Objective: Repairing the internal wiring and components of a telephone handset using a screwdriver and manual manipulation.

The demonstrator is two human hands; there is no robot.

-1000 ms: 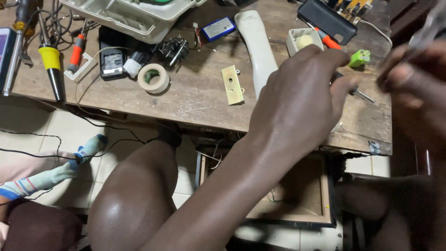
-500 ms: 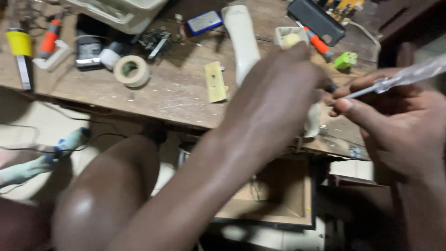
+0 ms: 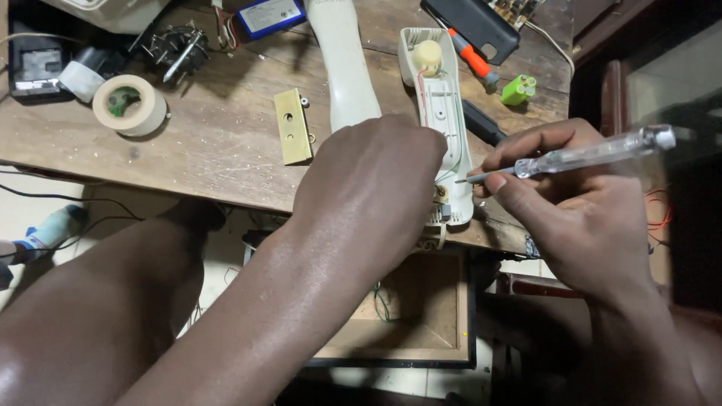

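Note:
My left hand rests knuckles-up on the near end of an opened white plastic housing that lies on the wooden table; wires and a round cream part show inside it. What the left fingers grip is hidden. My right hand holds a clear-handled screwdriver, its tip pointing left at the housing's near end. The other white housing half lies just left of the open one.
A brass plate, a tape roll, a blue battery pack, an orange-handled screwdriver, a green cell pack and a black case lie on the table. An open wooden drawer sits below the edge. My knee is at lower left.
The view has shifted and closed in on the table edge. My right hand moved down and left, bringing the screwdriver tip to the open housing. My left hand settled onto the housing's near end.

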